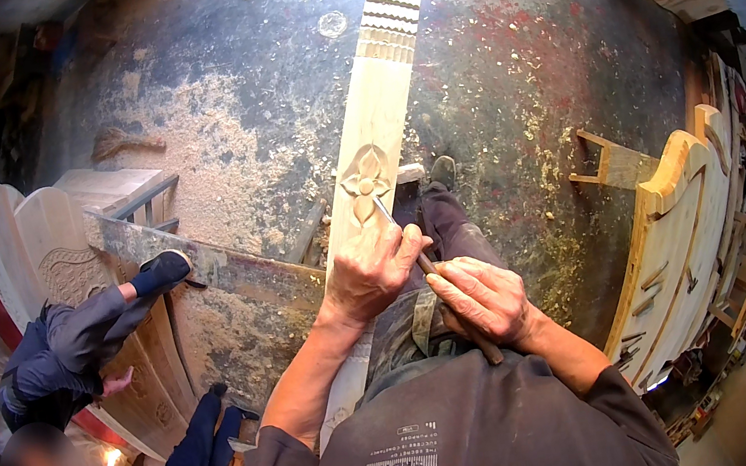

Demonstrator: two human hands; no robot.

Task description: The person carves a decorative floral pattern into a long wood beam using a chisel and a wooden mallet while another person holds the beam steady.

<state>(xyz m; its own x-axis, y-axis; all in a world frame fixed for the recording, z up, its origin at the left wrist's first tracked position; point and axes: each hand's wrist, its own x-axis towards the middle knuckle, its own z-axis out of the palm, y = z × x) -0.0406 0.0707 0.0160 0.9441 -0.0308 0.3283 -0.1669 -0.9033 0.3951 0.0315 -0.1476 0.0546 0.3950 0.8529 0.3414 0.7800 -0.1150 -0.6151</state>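
Observation:
A long pale wooden plank [374, 107] runs from the top of the view down under my left forearm. On its face is a carved four-petalled flower [367, 179]. My left hand [369, 270] is closed round the lower shank of a carving chisel [426, 265] and lies over the plank. The thin metal blade points up at the flower's lower petal, its tip seeming to meet the wood. Nearer my body, my right hand [483, 301] wraps the wooden handle, whose butt end sticks out below the fingers, close to my shirt.
Several tools [645, 300] lie on a curved carved panel [671, 256] at the right. A small wooden stool [618, 162] stands beside it. Wood shavings cover the dark floor [274, 84]. At the left, two people are near another carved panel [57, 246] and a scuffed beam [233, 265].

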